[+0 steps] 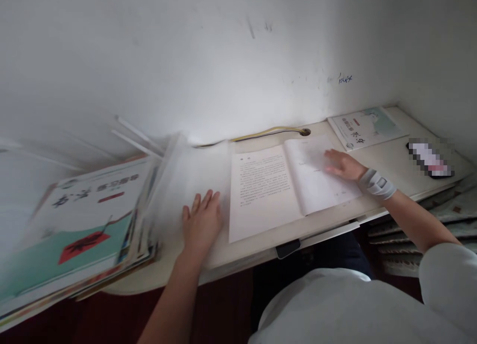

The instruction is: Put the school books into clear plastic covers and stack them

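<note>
Your left hand (203, 219) is beside the open book (261, 195), right hand (346, 165) over it, fingers apart on both! Book stack (84, 217) at its nine o'clock, phone (430, 158) at three.

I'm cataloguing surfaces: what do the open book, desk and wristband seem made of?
Open book: matte paper, judging by its printed, unshiny pages. Desk: possibly laminated board; its pale top looks smooth with a faint sheen. Wristband: perhaps dull grey fabric or soft plastic, as it wraps closely; unclear which.
</note>
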A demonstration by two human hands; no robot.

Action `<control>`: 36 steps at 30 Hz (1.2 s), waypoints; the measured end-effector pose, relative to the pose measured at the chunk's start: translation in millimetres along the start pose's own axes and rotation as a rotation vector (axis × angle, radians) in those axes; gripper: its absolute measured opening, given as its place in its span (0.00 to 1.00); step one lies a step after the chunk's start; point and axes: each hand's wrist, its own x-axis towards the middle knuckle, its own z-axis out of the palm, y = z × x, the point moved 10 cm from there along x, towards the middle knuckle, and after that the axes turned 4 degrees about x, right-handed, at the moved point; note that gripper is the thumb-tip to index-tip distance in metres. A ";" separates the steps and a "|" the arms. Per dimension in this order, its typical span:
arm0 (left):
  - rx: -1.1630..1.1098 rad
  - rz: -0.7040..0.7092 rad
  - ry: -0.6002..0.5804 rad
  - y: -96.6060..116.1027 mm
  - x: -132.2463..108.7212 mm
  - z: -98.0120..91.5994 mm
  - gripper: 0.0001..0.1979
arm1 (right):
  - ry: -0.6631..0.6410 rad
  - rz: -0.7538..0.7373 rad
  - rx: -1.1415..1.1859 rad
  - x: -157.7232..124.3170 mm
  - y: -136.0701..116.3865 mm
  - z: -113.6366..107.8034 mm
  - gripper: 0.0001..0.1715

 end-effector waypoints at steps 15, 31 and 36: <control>-1.046 0.256 -0.246 167.7 -24.6 1.2 0.28 | -0.228 0.498 1.108 -1.3 -14.0 50.4 0.47; -0.670 0.598 0.145 273.7 -58.6 -49.7 0.23 | 0.747 0.135 0.726 -48.1 -12.4 -113.2 0.25; -1.339 0.199 0.138 187.1 -60.2 -44.3 0.26 | 0.706 0.202 0.292 -48.5 30.5 -85.4 0.21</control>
